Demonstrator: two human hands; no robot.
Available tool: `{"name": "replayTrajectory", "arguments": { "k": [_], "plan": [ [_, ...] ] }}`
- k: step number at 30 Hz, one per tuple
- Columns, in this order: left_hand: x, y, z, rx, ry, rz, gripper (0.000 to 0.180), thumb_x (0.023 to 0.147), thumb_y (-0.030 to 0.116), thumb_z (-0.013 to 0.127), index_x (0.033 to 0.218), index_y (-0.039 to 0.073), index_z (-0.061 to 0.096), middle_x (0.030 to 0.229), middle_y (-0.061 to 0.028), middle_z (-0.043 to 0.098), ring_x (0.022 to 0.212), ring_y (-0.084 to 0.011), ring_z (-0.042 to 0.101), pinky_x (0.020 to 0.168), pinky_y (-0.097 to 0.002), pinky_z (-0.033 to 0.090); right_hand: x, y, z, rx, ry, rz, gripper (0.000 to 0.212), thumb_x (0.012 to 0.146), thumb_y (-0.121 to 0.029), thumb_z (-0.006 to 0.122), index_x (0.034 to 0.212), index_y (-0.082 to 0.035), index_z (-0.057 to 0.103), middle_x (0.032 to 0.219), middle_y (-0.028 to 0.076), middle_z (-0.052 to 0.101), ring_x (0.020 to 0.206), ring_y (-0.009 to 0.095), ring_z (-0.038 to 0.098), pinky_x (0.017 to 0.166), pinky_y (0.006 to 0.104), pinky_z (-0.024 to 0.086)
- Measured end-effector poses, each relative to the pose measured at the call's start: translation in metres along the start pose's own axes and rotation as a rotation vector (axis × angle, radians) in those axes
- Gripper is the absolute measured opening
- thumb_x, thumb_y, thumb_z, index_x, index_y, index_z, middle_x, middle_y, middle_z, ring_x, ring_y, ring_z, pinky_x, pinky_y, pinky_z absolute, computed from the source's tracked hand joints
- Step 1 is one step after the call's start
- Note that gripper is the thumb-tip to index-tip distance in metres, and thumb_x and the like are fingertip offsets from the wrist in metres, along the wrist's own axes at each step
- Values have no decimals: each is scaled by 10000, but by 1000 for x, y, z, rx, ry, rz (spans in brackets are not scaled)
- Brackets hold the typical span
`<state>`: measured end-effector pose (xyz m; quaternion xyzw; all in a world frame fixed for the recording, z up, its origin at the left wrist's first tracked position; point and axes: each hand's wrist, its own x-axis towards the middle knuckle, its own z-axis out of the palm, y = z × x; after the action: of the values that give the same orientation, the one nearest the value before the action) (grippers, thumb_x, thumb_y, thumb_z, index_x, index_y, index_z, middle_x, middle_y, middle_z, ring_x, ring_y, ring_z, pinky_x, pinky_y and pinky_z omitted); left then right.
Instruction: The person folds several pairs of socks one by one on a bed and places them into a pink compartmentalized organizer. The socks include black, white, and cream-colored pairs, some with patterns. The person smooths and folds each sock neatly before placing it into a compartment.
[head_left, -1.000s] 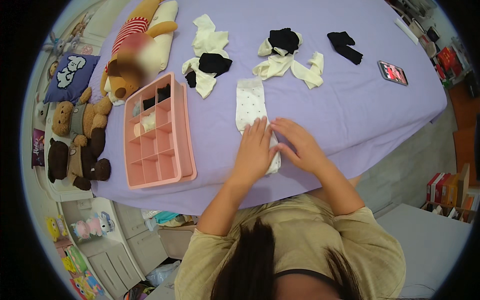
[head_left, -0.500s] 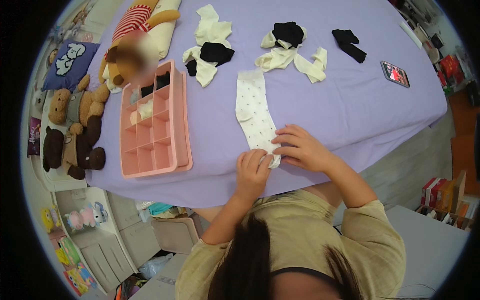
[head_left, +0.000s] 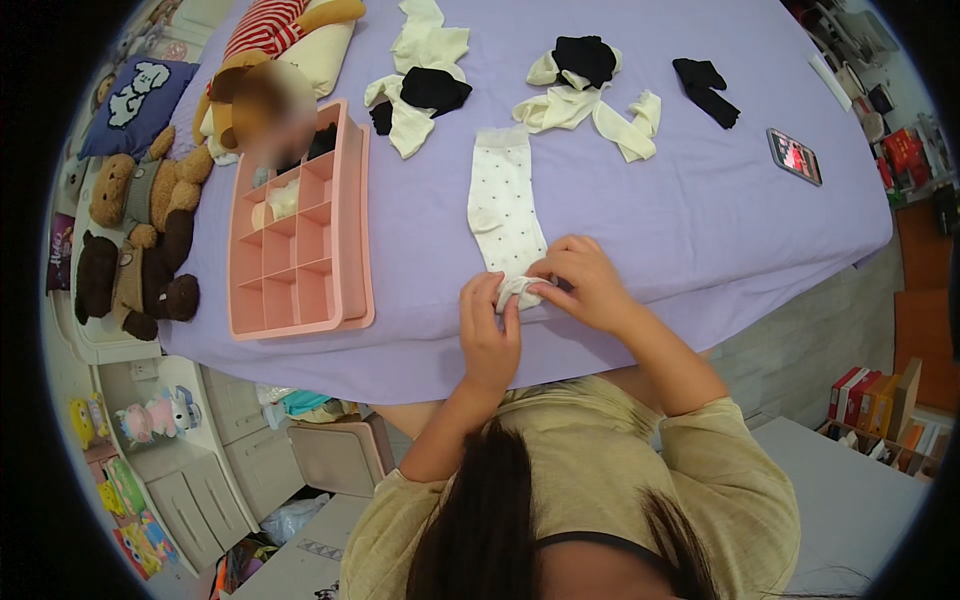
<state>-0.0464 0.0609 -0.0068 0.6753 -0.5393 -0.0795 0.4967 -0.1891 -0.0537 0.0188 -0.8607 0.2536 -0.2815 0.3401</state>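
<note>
A white dotted sock (head_left: 503, 205) lies lengthwise on the purple bedsheet (head_left: 640, 210), its near end rolled up. My left hand (head_left: 488, 330) and my right hand (head_left: 582, 280) both pinch that rolled end near the bed's front edge. To the left a pink divided organiser tray (head_left: 350, 260) lies on the sheet, with a few rolled socks in its far cells.
Loose cream and black socks (head_left: 425, 75) lie at the far side, with another pile (head_left: 585, 85) and a black sock (head_left: 705, 90). A phone (head_left: 795, 156) lies at right. Stuffed bears (head_left: 135, 240) and a cushion (head_left: 135, 95) sit along the left. Drawers stand below the bed.
My hands have drawn closer to the bed's front edge and rolled the sock's near end into a small bundle; a second ago they pressed flat on it.
</note>
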Motion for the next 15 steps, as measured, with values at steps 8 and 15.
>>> {"name": "replayTrajectory", "arguments": {
  "k": [8,15],
  "plan": [
    [4,-1,-9,212,-98,365,338,758,16,740,1089,27,672,1141,-117,620,1010,-307,571,859,-392,468,2,-3,2,95,41,147,275,799,-113,692,1069,-161,713,779,-41,633,779,156,549,790,321,383],
    [7,-6,-10,252,-89,333,338,775,-19,691,1110,3,655,1073,-111,655,983,-288,600,819,-396,482,10,-3,1,71,19,130,284,799,-143,706,1082,-128,702,858,-5,653,839,198,567,802,354,418]
  ]
}}
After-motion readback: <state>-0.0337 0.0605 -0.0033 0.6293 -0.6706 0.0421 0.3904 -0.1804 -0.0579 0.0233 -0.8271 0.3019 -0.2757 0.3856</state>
